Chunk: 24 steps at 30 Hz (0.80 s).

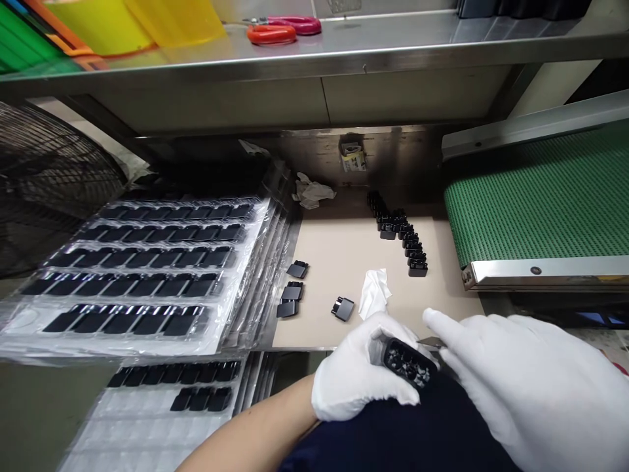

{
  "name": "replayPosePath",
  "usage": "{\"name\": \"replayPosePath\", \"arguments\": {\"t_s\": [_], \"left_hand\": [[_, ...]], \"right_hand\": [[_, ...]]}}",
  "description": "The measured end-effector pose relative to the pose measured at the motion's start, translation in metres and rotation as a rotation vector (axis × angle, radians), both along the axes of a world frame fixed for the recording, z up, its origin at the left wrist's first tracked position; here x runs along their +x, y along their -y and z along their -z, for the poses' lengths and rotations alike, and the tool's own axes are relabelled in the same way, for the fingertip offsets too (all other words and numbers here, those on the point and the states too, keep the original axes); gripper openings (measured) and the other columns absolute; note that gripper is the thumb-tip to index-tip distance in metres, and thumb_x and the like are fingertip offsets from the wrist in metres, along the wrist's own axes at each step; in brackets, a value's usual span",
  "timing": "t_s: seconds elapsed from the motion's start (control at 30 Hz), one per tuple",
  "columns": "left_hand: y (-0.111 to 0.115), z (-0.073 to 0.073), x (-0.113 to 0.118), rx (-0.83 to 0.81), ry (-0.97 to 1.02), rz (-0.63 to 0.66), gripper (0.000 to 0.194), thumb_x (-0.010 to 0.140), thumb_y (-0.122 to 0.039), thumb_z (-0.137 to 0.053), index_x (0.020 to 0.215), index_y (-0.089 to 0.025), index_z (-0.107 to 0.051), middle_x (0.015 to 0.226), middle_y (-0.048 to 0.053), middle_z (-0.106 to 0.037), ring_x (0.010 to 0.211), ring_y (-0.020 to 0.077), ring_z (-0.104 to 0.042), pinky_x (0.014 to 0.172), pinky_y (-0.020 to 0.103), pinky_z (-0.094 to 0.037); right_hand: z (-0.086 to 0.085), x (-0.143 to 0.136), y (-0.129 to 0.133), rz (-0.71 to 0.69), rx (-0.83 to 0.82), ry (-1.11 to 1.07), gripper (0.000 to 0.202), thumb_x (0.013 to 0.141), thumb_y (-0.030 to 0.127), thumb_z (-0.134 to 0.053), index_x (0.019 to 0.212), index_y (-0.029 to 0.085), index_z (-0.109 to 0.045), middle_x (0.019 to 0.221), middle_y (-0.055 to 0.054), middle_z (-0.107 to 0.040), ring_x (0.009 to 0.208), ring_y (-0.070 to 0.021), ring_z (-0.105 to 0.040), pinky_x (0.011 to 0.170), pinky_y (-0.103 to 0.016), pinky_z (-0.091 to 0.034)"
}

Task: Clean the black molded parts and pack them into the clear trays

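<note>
My left hand, in a white glove, grips a small black rounded plastic housing whose open end faces me and shows several cavities inside. Close to its right edge, my gloved right hand pinches a tool with a thin metal blade; the handle is hidden in the fingers. The blade tip is at or very near the housing's rim, and I cannot tell whether they touch. Beyond the hands, a crumpled white cloth lies on the beige work surface, with a loose black part to its left.
Stacked clear trays of black parts fill the left side, beside a fan. A row of black parts stands on the right of the work surface. A green conveyor belt is farther right. Scissors lie on the metal shelf above.
</note>
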<state>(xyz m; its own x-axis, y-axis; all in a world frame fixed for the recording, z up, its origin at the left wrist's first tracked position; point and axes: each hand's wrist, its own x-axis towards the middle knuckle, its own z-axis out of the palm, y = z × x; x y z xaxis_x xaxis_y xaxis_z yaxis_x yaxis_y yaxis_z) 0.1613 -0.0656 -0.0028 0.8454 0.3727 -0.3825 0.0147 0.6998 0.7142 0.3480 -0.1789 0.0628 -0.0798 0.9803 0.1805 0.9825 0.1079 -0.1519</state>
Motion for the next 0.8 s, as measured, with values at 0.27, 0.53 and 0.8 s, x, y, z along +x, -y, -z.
{"name": "replayPosePath", "arguments": {"t_s": [0.27,0.53,0.8], "left_hand": [[0.003,0.018,0.01,-0.064,-0.055,-0.014,0.051,0.048,-0.012,-0.096,0.085,-0.016,-0.062,0.082,-0.002,-0.069,0.074,0.013,-0.065,0.066,0.023,-0.05],[0.006,0.065,0.041,0.071,-0.16,0.024,0.073,0.059,-0.035,-0.093,0.121,-0.021,-0.058,0.117,0.007,-0.063,0.09,0.0211,-0.067,0.077,0.036,-0.055],[-0.019,0.128,0.103,0.714,-0.532,0.18,0.025,0.08,-0.012,-0.067,0.104,-0.016,-0.062,0.1,0.008,-0.071,0.096,0.0236,-0.067,0.094,0.039,-0.051]], "right_hand": [[0.024,-0.001,0.012,-0.013,-0.438,-0.422,0.025,0.095,0.024,-0.055,0.114,0.036,-0.065,0.075,0.004,-0.063,0.063,-0.0143,-0.059,0.059,-0.025,-0.042],[0.096,0.013,0.0,0.47,-0.649,-1.413,0.012,0.084,0.026,-0.062,0.078,0.02,-0.053,0.066,0.005,-0.059,0.059,-0.009,-0.049,0.059,-0.023,-0.037],[0.172,0.039,-0.006,0.611,-0.507,-1.516,0.038,0.081,0.058,-0.055,0.077,0.021,-0.057,0.05,0.007,-0.047,0.042,-0.0106,-0.039,0.046,-0.026,-0.033]]}}
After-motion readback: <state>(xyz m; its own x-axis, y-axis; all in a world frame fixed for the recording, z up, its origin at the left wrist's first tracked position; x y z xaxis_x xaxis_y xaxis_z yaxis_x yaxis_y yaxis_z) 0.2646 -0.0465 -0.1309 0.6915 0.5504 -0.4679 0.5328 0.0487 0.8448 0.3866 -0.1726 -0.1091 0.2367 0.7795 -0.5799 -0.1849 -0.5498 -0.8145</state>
